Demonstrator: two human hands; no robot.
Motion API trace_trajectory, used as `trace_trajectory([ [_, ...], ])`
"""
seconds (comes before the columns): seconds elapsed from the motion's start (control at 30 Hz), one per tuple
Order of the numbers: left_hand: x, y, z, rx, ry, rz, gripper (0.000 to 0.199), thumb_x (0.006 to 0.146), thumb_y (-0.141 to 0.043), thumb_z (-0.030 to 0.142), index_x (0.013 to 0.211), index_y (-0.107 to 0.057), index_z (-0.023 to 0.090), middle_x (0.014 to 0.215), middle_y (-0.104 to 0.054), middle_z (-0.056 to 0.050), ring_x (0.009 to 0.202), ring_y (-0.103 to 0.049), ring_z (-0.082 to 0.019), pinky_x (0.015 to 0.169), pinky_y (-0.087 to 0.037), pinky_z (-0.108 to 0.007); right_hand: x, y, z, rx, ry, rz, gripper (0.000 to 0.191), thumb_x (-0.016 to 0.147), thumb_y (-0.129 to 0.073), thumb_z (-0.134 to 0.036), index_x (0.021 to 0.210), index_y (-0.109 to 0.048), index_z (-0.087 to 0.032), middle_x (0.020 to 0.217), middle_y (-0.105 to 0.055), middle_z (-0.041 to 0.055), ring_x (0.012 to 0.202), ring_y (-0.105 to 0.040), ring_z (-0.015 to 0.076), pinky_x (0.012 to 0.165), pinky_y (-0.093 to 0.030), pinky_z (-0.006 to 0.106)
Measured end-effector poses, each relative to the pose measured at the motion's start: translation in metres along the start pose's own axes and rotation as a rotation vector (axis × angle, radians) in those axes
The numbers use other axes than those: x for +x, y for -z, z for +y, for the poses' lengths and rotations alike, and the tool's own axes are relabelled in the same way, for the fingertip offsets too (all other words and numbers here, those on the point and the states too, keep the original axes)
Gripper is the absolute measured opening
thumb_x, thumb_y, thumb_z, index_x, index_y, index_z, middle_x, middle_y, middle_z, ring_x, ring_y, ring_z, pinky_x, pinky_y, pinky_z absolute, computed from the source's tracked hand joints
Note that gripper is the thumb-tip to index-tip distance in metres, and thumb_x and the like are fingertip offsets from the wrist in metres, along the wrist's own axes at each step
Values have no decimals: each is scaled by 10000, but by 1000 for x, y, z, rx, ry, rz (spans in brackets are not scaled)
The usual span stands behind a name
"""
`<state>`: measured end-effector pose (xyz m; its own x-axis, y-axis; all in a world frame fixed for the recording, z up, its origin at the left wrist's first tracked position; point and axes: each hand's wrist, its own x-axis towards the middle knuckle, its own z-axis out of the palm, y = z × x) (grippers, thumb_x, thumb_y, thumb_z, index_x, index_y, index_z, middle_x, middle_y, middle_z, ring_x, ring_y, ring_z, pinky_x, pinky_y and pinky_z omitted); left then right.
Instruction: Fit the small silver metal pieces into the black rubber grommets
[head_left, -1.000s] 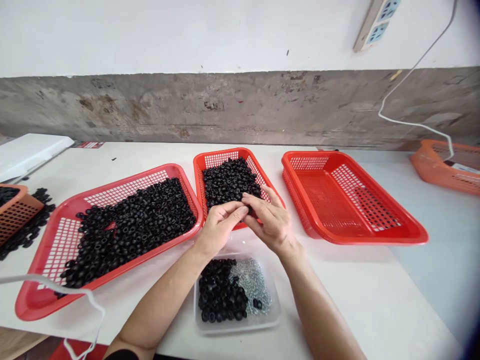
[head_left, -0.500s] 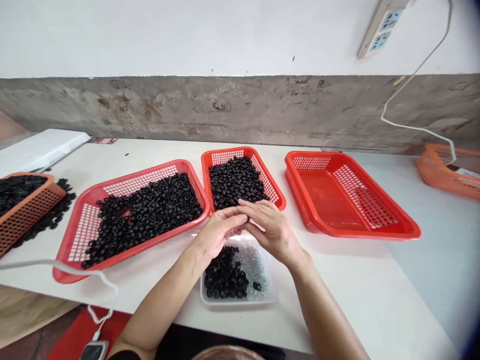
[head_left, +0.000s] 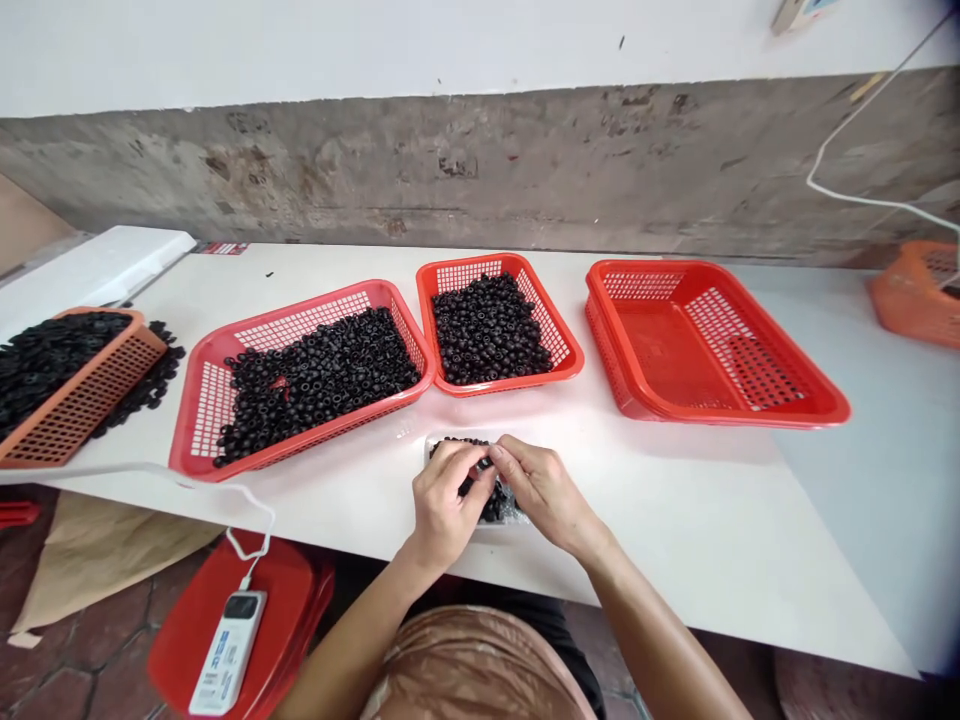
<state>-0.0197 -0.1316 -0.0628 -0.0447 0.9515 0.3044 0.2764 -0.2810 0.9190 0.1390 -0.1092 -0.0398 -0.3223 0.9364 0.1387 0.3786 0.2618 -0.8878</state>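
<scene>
My left hand (head_left: 450, 500) is closed, thumb and fingers pinching a small black ring-shaped part (head_left: 485, 463). Against it, my right hand (head_left: 546, 492) is also closed, its thumb and forefinger pressed together at the part; whatever lies between those fingertips is too small to make out. Both hands are over a clear plastic box (head_left: 429, 446), largely covering it. Inside are black ring-shaped parts (head_left: 491, 508) and tiny clear beads (head_left: 513, 510). Behind the hands, a red basket (head_left: 517, 381) and a wider pinkish-red basket (head_left: 199, 410) hold many more black parts.
Stacked red baskets (head_left: 637, 385) stand at the right. An orange basket (head_left: 97, 400) of black parts leans at the left, with loose parts beside it. A white cable runs to a power bank (head_left: 229, 655) on a red stool (head_left: 281, 610). Another orange basket (head_left: 911, 300) is far right.
My hands have come down and nearer to me, from in front of the red basket to over the clear box. The view has tilted downward, showing more of the floor and stool.
</scene>
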Motion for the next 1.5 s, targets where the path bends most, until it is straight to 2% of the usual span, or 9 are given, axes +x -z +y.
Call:
trace_trajectory([
  [0.23,-1,0,-2,-535,504,-93,281,774,-835,366,977,-790,178,900,-755,-53,762,-677,-174,782,-573,-321,-5,-11,3,-105,57,67,378,1073,-387,-377,738,-481,-227,660,-562,-12,580,-510,134,561,-421,254],
  [0.5,1,2,2,-704,708,-84,339,633,-922,358,864,-790,149,772,-760,-54,686,-679,-158,731,-570,-305,-12,-13,15,-361,326,84,323,1083,-338,-278,807,-498,-228,761,-570,37,674,-538,179,616,-453,293],
  [0.57,-4,3,4,-649,680,-89,325,668,-900,378,888,-790,165,805,-766,-62,716,-694,-179,756,-580,-329,-13,-9,14,-351,350,61,318,1081,-346,-279,805,-496,-227,757,-560,34,681,-531,184,627,-450,300],
  [0.73,-18,1,7,-194,210,5,140,874,-727,320,973,-797,252,1041,-770,-84,998,-693,-246,970,-541,-384,-17,-8,4,-90,85,-13,344,1091,-321,-351,783,-424,-240,680,-481,-21,589,-453,145,558,-404,272],
  [0.8,-20,-1,7,-136,134,7,138,899,-695,303,989,-789,258,1061,-765,-87,1018,-690,-247,983,-534,-378,-18,-9,1,-14,15,5,377,1089,-311,-407,761,-398,-242,661,-444,-30,581,-414,141,543,-379,274],
  [1.03,-13,-1,3,-420,398,-79,203,876,-732,320,1009,-705,169,905,-757,-61,832,-732,-193,820,-588,-305,-18,-3,8,103,-70,-23,434,1074,-326,-520,769,-425,-228,699,-430,-27,632,-389,136,595,-361,268],
  [1.23,-16,-1,2,-78,14,-46,134,908,-683,212,1024,-741,178,930,-727,-63,808,-681,-148,751,-559,-248,-17,-5,13,214,-140,-75,523,1055,-346,-588,697,-422,-215,664,-417,-31,621,-386,123,598,-353,260],
  [1.33,-15,-2,3,-8,-60,-14,115,906,-684,197,995,-757,186,887,-730,-55,761,-665,-140,717,-550,-242,-17,-7,11,198,-152,-76,525,1053,-361,-580,685,-428,-213,647,-420,-32,605,-382,119,578,-346,261],
  [1.5,-13,-1,1,-284,253,-75,152,885,-715,309,938,-760,174,855,-717,-50,716,-668,-145,685,-562,-263,-17,1,4,40,-56,-51,429,1065,-401,-491,775,-532,-203,670,-518,-22,593,-444,118,574,-394,257],
])
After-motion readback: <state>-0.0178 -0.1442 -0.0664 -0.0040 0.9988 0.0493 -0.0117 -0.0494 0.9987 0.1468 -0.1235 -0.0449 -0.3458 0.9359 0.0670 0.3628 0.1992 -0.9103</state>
